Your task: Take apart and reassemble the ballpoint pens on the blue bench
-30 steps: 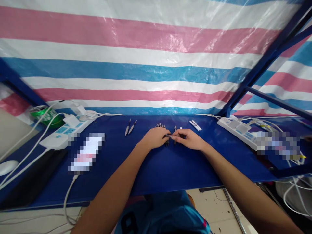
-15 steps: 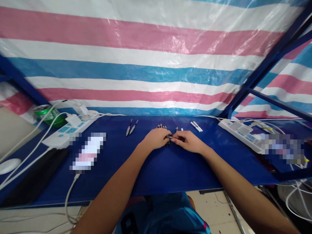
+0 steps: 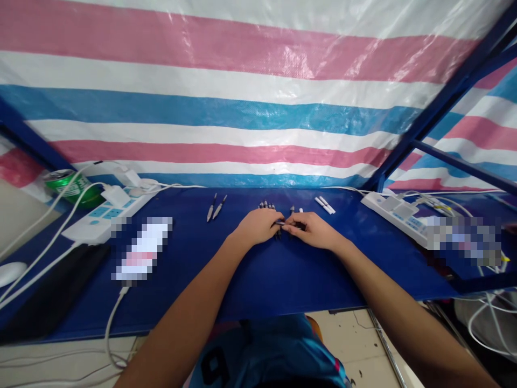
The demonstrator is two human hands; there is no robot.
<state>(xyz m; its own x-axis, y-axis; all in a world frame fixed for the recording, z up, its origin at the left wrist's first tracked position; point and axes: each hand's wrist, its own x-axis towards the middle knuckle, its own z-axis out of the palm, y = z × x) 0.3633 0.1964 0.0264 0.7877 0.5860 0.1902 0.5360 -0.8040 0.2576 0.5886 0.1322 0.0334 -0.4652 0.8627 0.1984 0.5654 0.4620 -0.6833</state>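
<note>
My left hand (image 3: 260, 225) is closed, its thumb and fingertips pinching one end of a slim dark pen (image 3: 281, 223). From the other side my right hand (image 3: 309, 229) grips the same pen, so the fingertips of both hands nearly meet. Several grey-and-black pens (image 3: 266, 205) lie under and just beyond my left hand, partly covered by it. Another pen (image 3: 292, 209) and a small white piece (image 3: 301, 210) show behind my right fingers. Two pens (image 3: 211, 207) rest side by side to the left, and white tubes (image 3: 324, 205) lie to the right.
The blue table (image 3: 283, 285) carries a phone (image 3: 143, 249) on a cable, a power strip (image 3: 107, 218), a green can (image 3: 75, 188) and a black cloth-like item (image 3: 56, 291) at left. Another power strip (image 3: 396, 218) with cables sits right. A striped sheet (image 3: 242, 113) hangs behind.
The camera view has shifted slightly. Both hands stay together at the pen, with only a slight change in the fingers.
</note>
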